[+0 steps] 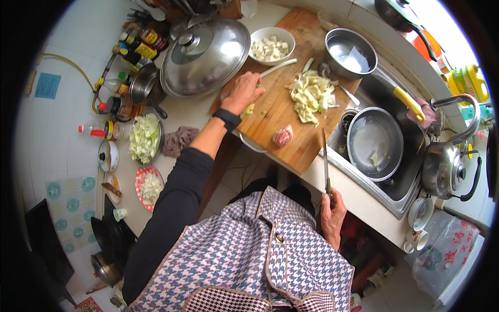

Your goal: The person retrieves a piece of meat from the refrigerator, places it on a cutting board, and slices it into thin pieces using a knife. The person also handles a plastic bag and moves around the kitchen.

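Note:
My left hand is at the left edge of a wooden cutting board, its fingers curled at the end of a green onion stalk; whether they grip it is hidden. My right hand holds a kitchen knife by the handle, the blade pointing away from me beside the board's right edge. A piece of raw meat lies near the board's front. Behind it is a heap of cabbage leaves. A white bowl of tofu cubes stands at the back left of the board.
A large metal lid is left of the board. Further left are a bowl of chopped cabbage, a plate of shredded vegetable and bottles. A saucepan stands at the back right; the sink holds a metal basin.

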